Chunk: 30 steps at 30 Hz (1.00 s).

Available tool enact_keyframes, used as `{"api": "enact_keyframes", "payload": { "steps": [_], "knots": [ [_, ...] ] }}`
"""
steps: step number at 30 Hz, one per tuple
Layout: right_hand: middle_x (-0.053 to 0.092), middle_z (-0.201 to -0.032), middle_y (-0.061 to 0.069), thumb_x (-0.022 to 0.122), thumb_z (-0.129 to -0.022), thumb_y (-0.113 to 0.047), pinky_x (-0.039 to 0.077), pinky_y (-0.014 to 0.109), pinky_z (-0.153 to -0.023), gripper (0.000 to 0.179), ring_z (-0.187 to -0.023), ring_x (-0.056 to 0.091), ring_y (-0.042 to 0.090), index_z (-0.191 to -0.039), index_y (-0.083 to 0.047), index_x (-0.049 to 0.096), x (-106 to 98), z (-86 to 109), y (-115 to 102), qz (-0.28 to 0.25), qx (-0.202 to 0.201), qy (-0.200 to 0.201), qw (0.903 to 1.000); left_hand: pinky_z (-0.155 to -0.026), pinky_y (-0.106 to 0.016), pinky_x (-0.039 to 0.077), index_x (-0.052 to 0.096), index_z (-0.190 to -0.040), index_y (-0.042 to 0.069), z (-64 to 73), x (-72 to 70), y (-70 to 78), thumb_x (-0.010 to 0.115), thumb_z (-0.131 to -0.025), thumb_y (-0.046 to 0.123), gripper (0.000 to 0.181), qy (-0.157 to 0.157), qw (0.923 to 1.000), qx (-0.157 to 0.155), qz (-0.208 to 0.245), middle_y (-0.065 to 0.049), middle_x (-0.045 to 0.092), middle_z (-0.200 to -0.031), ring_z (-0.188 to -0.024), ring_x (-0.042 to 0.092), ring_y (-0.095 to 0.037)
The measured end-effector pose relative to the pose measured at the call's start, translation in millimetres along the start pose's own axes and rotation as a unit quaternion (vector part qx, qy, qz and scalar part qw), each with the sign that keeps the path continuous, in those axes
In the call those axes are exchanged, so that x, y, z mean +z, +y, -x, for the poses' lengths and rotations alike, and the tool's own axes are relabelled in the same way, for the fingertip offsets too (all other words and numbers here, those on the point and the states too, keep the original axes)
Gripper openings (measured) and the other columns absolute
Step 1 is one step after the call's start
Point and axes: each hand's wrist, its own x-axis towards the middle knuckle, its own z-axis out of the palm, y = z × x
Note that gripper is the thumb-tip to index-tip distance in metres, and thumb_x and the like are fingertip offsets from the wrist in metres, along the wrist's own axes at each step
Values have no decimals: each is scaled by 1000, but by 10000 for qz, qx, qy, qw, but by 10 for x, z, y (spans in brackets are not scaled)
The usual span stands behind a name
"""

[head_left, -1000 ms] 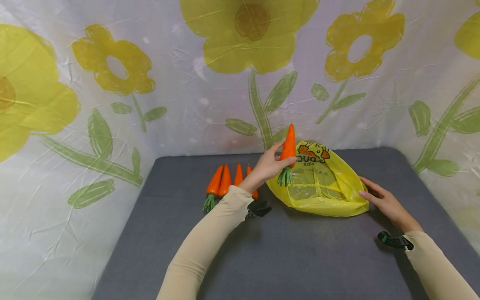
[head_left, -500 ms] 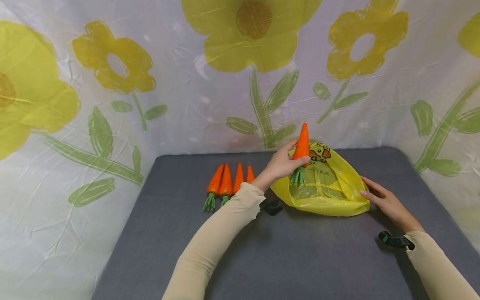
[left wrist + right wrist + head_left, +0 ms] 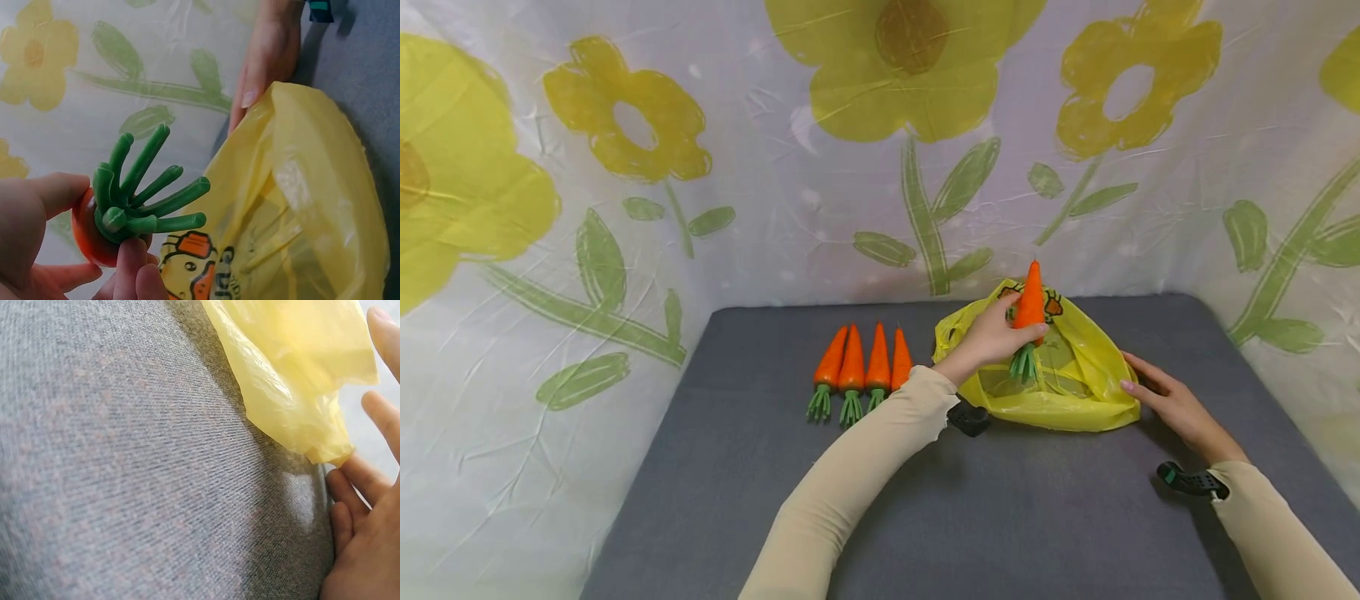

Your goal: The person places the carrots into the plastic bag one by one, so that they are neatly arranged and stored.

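Observation:
My left hand (image 3: 988, 337) grips an orange carrot (image 3: 1031, 307) around its thick end, tip pointing up, over the mouth of a yellow plastic bag (image 3: 1101, 371). The left wrist view looks at the carrot's green stalks (image 3: 165, 194), with thumb and fingers on either side of the orange top. Spread wide, the bag lies on the table with a printed duck on its back panel. At its right edge my right hand (image 3: 1180, 412) touches the plastic with extended fingers. In the right wrist view, fingertips (image 3: 359, 469) meet a crumpled corner of the bag.
Several more carrots (image 3: 852, 367) lie in a row left of the bag, stalks toward me; the left sleeve partly covers the rightmost. They rest on a dark grey table (image 3: 1022, 508). A flower-print curtain (image 3: 790, 183) stands behind the table and along its sides.
My left hand has carried the carrot to the right, from the bag's left rim to over its opening, and slightly lower at the end. The right hand has stayed at the bag's edge.

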Motion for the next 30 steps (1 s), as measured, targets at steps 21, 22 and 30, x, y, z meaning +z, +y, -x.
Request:
{"api": "enact_keyframes", "payload": {
  "steps": [21,22,30],
  "knots": [
    [11,-164,25,47,-104,-42,23,71,-108,70,-145,17,53,-161,-25,10,0,-24,17,-316,99,-54,9994,-78,-29,53,37,-153,19,-74,425,-6,66,-92,45,72,119,9984,-280,-472,-6,61,-136,-100,67,-17],
    [11,-164,25,47,-104,-42,23,71,-108,70,-145,17,53,-161,-25,10,0,-24,17,-315,94,-56,9994,-77,-28,52,37,-153,20,-78,441,-9,66,-92,45,72,131,9985,-315,-439,-6,62,-135,-98,66,-16],
    [13,-164,25,47,-104,-42,23,71,-108,70,-145,18,52,-161,-23,11,-2,-33,21,-275,84,-38,9996,-71,-28,52,39,-152,22,-117,547,-33,68,-92,43,69,59,9982,-573,-171,-5,65,-128,-85,65,-12]
  ]
}}
